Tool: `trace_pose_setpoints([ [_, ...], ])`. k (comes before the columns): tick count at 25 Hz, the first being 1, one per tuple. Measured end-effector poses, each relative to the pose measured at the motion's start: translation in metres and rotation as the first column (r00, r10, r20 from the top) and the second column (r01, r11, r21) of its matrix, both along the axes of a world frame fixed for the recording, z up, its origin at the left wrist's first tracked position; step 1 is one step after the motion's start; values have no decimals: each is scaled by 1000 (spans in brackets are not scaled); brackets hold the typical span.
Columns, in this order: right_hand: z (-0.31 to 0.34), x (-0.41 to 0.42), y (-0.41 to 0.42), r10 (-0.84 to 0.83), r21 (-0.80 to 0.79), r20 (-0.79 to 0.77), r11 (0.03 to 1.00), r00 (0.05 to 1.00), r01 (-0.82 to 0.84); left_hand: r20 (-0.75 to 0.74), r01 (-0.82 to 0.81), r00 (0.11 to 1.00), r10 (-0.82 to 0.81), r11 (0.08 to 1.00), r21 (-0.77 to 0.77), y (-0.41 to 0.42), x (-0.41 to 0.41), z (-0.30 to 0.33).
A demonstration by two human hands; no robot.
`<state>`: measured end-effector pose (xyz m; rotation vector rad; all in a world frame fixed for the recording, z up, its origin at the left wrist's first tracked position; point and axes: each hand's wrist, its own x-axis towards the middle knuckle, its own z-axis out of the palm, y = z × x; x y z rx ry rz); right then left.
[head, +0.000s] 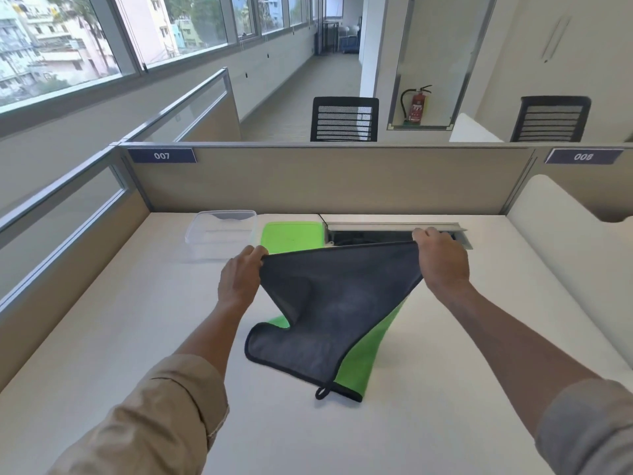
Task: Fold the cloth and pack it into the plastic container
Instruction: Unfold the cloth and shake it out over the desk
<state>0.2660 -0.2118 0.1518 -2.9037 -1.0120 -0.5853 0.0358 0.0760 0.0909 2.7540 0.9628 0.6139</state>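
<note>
Grey-and-green cloth [339, 303] pinched at its top corners by left hand [239, 279] and right hand [442, 258], lower edge resting on desk [102, 337].

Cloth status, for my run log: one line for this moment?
left hand: holds cloth corner | right hand: holds other corner | cloth: lifted, unfolded | container: open, empty

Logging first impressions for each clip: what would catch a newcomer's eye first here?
The cloth, grey on one side and bright green on the other, held up over the desk by its top corners in the left hand and right hand. Behind it, near the partition, sit a clear plastic container and a green lid.
</note>
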Motion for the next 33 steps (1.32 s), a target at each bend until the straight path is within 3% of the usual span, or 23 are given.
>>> trace_pose_setpoints([
  [4,13,24,-12,85,60,64,994,994,-89,-60,158,986,-156,987,32,12,7,19],
  [6,13,37,-19,86,95,33,992,996,-89,32,88,996,-85,985,-147,18,12,20],
  [9,-3,45,-14,88,197,-161,979,983,-55,90,1,995,36,923,-384,15,19,16],
  [13,-46,22,12,173,144,-489,983,855,-117,59,57,998,-38,928,-368,4,31,11],
  [15,-67,7,26,195,78,-555,980,809,-182,62,91,995,-74,936,-340,4,38,12],
  [18,-92,-5,43,209,-37,-545,962,812,-272,91,158,986,-137,941,-299,4,43,16],
  [21,-114,-1,52,178,-97,-493,962,852,-257,145,232,969,-199,935,-266,8,38,18],
  [25,-127,14,55,160,-114,-407,968,899,-224,191,299,948,-255,917,-262,21,24,18],
  [33,-139,31,63,177,-113,-426,963,887,-246,205,324,939,-276,909,-262,38,8,5],
])
